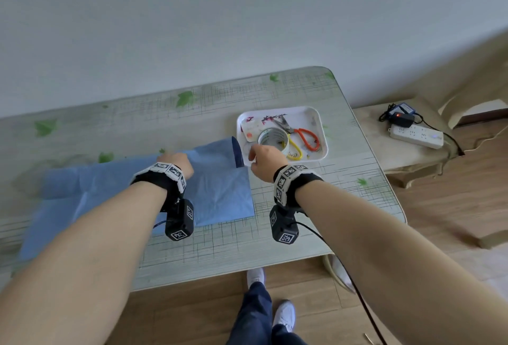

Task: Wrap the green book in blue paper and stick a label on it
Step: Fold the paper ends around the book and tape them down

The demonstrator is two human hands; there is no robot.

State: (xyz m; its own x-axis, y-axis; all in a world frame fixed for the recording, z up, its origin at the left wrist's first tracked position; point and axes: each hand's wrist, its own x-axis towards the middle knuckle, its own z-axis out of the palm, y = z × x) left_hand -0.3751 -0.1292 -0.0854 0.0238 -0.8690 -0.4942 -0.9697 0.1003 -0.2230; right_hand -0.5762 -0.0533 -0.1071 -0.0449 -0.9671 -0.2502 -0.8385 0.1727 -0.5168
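Observation:
A sheet of blue paper (220, 190) lies spread over the table's left and middle, with one flap (237, 152) turned up at its far right corner. No green book shows; it may lie under the paper. My left hand (176, 164) rests on the paper near its far edge and presses it down; its fingers are mostly hidden behind the hand. My right hand (264, 160) hovers at the near left edge of a white tray (320, 116), fingers loosely curled just short of a tape roll (273, 138). Small label cards (251, 130) lie in the tray.
The tray also holds orange-handled scissors (305, 137) and a yellow loop (295, 149). The patterned table (288, 234) ends close in front of my legs. To the right, a low bench carries a power strip (416, 135) and a charger (402, 116) with cables.

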